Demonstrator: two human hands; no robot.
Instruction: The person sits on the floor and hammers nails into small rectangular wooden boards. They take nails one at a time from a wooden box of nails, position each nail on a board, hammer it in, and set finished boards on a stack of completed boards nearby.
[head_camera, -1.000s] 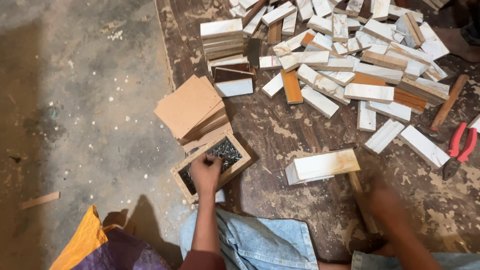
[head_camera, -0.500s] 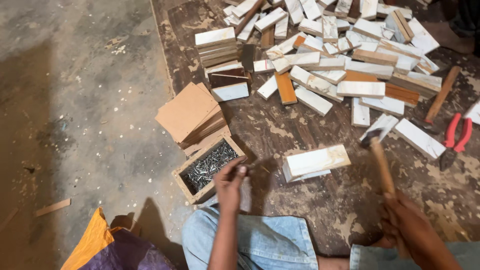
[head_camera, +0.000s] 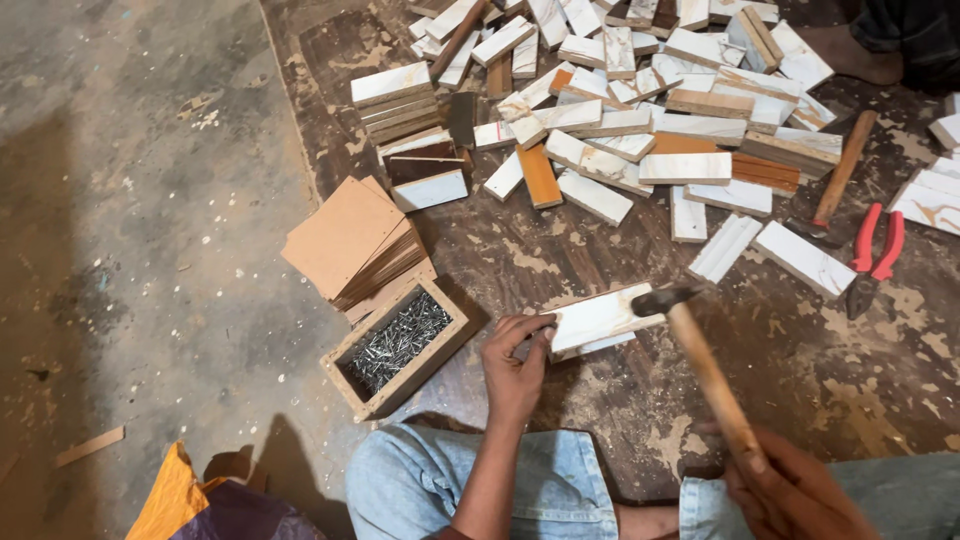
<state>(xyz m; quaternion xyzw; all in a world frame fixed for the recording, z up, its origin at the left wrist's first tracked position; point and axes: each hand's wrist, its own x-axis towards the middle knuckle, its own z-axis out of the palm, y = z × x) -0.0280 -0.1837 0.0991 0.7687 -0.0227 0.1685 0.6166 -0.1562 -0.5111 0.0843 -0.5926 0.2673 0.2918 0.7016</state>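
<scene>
My left hand grips the near left end of a small white wooden block that lies on the dark wooden board. My right hand holds a hammer by its wooden handle, and the metal head hovers over the block's right end. An open wooden box of nails stands just left of my left hand. Whether a nail is pinched between my left fingers cannot be made out.
A stack of thin brown boards lies behind the nail box. Several white and brown wood blocks are heaped at the back. Red-handled pliers and a second hammer lie at the right. Bare concrete floor spreads to the left.
My left hand has moved from the nail box to the white block. My right hand has swung the hammer up and over the block's right end.
</scene>
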